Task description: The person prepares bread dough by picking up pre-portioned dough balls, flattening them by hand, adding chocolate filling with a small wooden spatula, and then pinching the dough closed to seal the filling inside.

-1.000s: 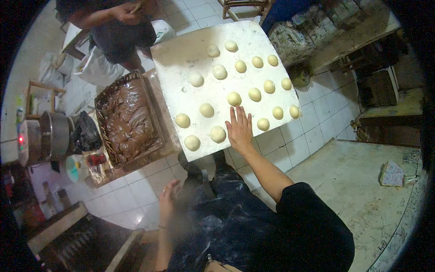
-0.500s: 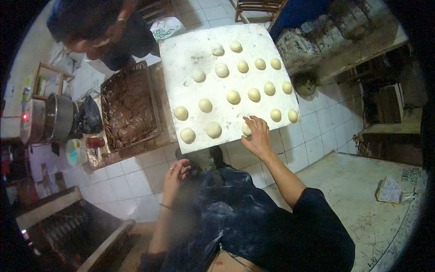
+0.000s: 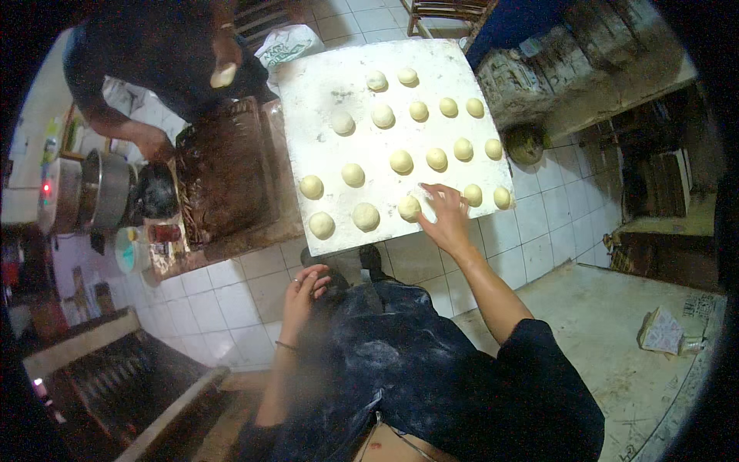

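Over the near edge of a white floured board (image 3: pixel 339 154), my right hand (image 3: pixel 448 219) is open with its fingers spread. Just left of its thumb rests a pale round dough ball (image 3: pixel 409 207); the hand's fingers hide the board beneath them. Another dough ball (image 3: pixel 473 195) lies right beside the fingertips. Several more dough balls stand in loose rows across the board. My left hand (image 3: pixel 305 289) hovers below the board's near left corner, fingers loosely bent and apart, a ring on one of them, nothing in it.
Left of the board lies a tray of dark brown paste (image 3: pixel 227 177). Behind it stands a co-worker (image 3: pixel 154 54), one hand holding a pale flattened piece (image 3: pixel 223 75), the other by the tray. Metal pots (image 3: pixel 104 192) stand far left; a wooden chair (image 3: pixel 446 11) is at the back.
My right hand has shifted to the right, off the dough ball it partly covered, which now shows fully. The co-worker has straightened, and a pale piece shows in one hand.
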The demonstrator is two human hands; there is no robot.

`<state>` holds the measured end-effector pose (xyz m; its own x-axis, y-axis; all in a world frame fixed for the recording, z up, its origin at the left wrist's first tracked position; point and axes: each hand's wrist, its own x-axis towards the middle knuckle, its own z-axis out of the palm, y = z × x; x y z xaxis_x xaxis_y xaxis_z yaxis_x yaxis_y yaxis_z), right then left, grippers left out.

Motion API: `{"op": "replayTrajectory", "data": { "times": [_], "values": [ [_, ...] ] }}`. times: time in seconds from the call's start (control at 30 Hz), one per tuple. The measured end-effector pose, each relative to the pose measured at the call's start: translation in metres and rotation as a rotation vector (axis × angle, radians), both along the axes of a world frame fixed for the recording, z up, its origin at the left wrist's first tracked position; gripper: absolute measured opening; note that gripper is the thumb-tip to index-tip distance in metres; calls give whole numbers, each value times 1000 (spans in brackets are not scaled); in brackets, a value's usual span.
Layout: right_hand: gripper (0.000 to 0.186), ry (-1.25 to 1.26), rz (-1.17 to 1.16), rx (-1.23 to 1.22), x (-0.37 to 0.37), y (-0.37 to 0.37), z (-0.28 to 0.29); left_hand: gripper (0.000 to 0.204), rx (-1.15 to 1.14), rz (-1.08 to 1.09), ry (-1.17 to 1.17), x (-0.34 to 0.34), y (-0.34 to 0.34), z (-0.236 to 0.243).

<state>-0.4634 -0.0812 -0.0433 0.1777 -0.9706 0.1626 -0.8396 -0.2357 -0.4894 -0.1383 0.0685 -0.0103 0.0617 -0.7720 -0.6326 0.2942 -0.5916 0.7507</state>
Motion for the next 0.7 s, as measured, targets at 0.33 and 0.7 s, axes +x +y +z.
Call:
{"op": "replayTrajectory", "data": {
  "times": [0.33, 0.7],
  "values": [
    [37, -1516, -204, 836, -12, -4, 33, 35, -168, -150, -97, -19, -30, 43],
    [40, -821, 393, 654, 97, 17, 160, 32, -389, -154, -335, -42, -78, 119]
  ]
}}
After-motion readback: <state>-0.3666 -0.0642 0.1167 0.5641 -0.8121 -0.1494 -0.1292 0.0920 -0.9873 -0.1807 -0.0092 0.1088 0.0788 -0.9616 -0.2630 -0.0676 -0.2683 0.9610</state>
